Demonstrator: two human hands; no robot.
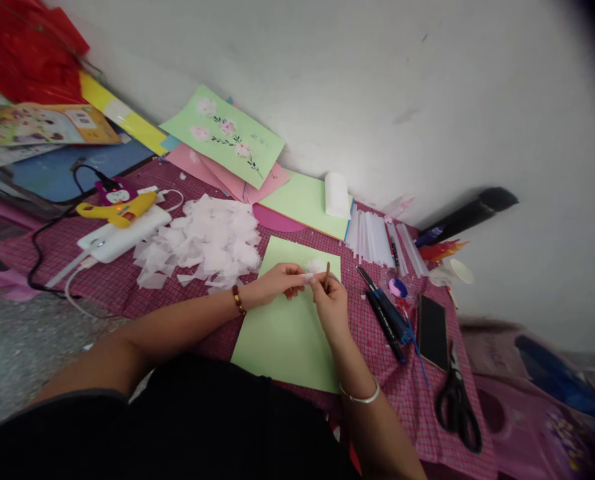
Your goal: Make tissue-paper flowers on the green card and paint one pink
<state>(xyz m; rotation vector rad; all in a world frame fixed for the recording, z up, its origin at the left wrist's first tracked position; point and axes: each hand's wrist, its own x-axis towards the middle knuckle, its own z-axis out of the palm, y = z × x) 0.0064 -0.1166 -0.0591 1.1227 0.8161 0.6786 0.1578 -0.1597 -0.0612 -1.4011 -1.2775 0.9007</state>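
Note:
My left hand [282, 283] pinches a small piece of white tissue paper [306, 277] above a light green sheet of paper [290, 333]. Close against it, my right hand [331, 301] grips a thin brown stick [327, 273], its fingertips also meeting the tissue. Whether the stick is a brush or a plain rod I cannot make out. Behind my fingers a white tissue tuft [317, 265] lies on the green sheet's far part. A large heap of cut white tissue squares [212, 233] spreads to the left of the sheet.
At left, a yellow glue gun [120, 210] rests on a white power strip [122, 233] with cables. Behind stands a green card with pink flowers [227, 133]. Glue sticks [370, 237], markers [383, 327], a phone [432, 331] and black-handled scissors [457, 407] lie at right.

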